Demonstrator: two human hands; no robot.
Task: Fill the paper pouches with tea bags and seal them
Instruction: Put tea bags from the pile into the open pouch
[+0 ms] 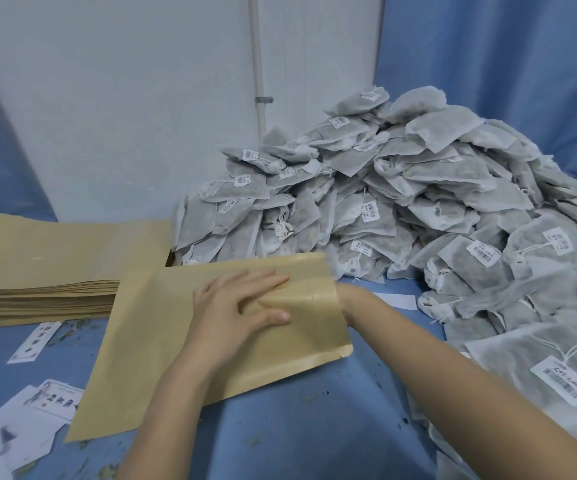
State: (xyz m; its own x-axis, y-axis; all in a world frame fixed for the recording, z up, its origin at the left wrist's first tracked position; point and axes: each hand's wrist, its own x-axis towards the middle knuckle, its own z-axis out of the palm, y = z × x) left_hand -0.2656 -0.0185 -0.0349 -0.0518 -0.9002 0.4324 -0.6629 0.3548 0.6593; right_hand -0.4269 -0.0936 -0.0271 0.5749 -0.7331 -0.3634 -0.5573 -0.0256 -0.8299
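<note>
At the far left a stack of flat paper pouches sits on the blue table, with printed slips scattered in front of it. These pouches look light and thin, stiff enough to hold a crease but easy to buckle, so I would lift one by an edge or the open mouth and not by the middle.

Just right of the stack lies the one being worked, a single pouch flat on the table with its mouth turned to the right. The left hand comes in from below, forearm angled up over the paper, palm down on the upper face near the mouth. Its fingers are straight and slightly spread, pressing rather than gripping, the thumb lying along the paper.

The right hand reaches across from the lower right, and only the wrist and heel of the hand show at the mouth edge. The fingers are hidden by the paper, seemingly inside the opening, so I cannot tell whether they are spread or curled.

Beyond that, a great heap of tea bags fills the right side, soft, limp fabric sachets with strings and barcode labels. They look light and floppy, likely to sag, and the strings could snag; best taken by the body of the bag.
</note>
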